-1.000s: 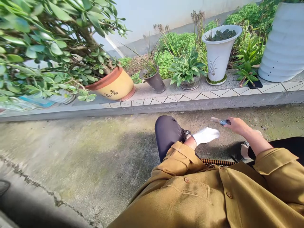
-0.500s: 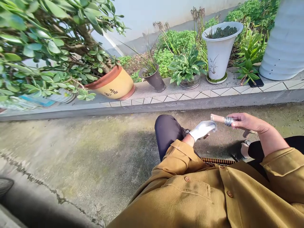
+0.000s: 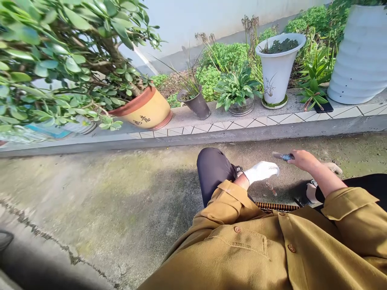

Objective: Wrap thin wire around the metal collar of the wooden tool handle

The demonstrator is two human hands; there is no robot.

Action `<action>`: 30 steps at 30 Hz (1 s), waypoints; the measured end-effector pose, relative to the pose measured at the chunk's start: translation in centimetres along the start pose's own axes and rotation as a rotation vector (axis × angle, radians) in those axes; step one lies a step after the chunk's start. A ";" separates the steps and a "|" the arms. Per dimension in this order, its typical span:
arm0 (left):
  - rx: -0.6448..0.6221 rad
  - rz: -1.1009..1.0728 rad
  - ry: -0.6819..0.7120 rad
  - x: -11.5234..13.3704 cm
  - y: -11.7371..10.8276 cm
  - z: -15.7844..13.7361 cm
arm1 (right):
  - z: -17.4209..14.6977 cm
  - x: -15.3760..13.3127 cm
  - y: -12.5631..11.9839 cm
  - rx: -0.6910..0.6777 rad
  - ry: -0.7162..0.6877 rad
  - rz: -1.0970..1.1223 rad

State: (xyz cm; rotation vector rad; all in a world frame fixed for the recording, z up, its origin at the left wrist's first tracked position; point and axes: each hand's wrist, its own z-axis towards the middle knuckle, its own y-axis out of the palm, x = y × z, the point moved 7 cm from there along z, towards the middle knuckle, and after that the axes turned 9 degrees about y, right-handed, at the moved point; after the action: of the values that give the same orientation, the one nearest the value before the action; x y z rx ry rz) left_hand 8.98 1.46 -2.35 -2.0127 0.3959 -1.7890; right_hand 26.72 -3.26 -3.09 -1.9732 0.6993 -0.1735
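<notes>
Head view: the bare right hand (image 3: 302, 159) grips a short tan stick with a dark banded middle (image 3: 282, 156), held level above the mossy concrete ground (image 3: 121, 189). The white-gloved left hand (image 3: 262, 171) lies just left of it, fingers loosely extended, apparently holding nothing. A yellow clay pot (image 3: 148, 109) stands on the tiled ledge (image 3: 242, 121).

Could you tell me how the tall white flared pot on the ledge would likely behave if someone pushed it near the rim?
The white flared pot is much wider at the rim than at its foot, so it probably tips rather than slides. It looks ceramic, so likely heavy and breakable if it falls from the tiled ledge. The saucer under it may shift along with it.
</notes>
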 end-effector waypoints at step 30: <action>0.069 -0.300 -0.022 -0.7 -0.4 0.0 | -0.7 -1.2 0.5 -0.048 -0.047 -0.045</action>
State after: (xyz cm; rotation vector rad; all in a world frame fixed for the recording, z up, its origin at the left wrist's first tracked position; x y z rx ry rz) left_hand 8.87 2.12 -2.76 -2.1301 0.0231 -1.9210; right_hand 25.25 -3.27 -2.96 -2.0334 0.6345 -0.1387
